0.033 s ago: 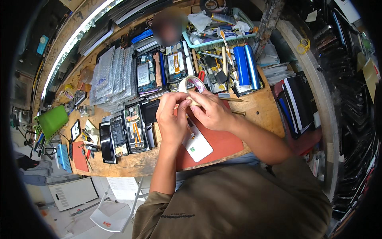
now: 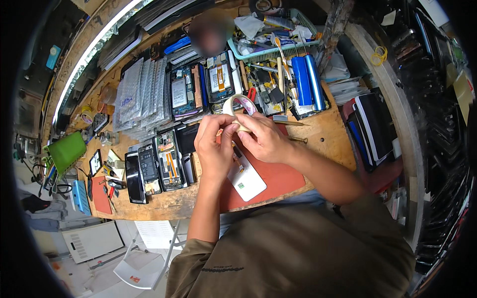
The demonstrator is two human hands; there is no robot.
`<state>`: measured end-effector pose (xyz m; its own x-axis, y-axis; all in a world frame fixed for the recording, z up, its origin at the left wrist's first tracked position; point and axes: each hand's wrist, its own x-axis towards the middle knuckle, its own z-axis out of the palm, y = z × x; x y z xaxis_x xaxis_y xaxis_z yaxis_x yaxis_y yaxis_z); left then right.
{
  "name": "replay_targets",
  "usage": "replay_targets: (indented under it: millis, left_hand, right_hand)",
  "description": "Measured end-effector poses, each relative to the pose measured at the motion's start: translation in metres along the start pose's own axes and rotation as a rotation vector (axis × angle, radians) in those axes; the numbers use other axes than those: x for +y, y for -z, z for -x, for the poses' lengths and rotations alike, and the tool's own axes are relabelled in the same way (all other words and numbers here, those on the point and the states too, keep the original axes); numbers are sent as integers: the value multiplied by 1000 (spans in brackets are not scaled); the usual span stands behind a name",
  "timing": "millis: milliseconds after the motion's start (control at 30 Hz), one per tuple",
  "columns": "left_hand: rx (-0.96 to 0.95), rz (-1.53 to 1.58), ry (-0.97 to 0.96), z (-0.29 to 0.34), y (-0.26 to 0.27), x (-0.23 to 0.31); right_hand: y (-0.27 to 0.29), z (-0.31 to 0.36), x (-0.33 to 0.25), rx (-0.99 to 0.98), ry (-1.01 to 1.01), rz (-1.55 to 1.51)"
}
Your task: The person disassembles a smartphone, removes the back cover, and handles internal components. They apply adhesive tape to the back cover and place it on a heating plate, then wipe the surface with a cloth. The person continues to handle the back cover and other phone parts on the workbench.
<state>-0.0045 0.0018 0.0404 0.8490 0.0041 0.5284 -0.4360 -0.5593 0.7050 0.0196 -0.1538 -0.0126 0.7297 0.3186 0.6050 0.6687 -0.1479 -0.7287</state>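
A cream roll of masking tape (image 2: 229,106) is held above the red mat (image 2: 280,175), its ring standing up beyond my fingertips. My left hand (image 2: 214,146) has thumb and forefinger pinched together at the near side of the roll. From the other side my right hand (image 2: 268,140) grips the tape, thumb and fingers closed, the two hands nearly touching. The tape's loose end is mostly hidden by the fingers. Below them on the mat lies a white phone panel (image 2: 252,186) with a thin flex cable, its upper part covered by my left hand.
Opened phones (image 2: 170,161) lie left of the mat, with bubble-wrap sleeves (image 2: 141,97) behind them. Further back are a parts tray with blue rolls (image 2: 301,82) and a green basket (image 2: 310,47) of tools. A screwdriver (image 2: 293,123) lies right of my hands. A white folding chair (image 2: 141,270) stands below the bench.
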Motion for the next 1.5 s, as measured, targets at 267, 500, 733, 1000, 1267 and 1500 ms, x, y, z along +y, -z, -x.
replay_targets:
  millis: [267, 500, 733, 1000, 1267, 1500]
  left_hand:
    - [33, 78, 82, 5, 4, -8]
    - [10, -34, -30, 5, 9, -8]
    - [1, -53, -53, 4, 8, -7]
    - [-146, -137, -102, -7, 20, -3]
    - [-148, -205, -138, -3, 20, 0]
    - [-18, -135, -163, 4, 20, -5]
  right_hand:
    - [-4, 0, -8, 27, -24, -38]
    - [-5, 0, -8, -21, -19, -38]
    - [-5, -1, -6, 9, 16, -30]
    - [-6, -2, -4, -10, 63, -7]
    - [-8, -1, -7, 20, 11, -115]
    - [-7, -2, -6, 14, -63, -121]
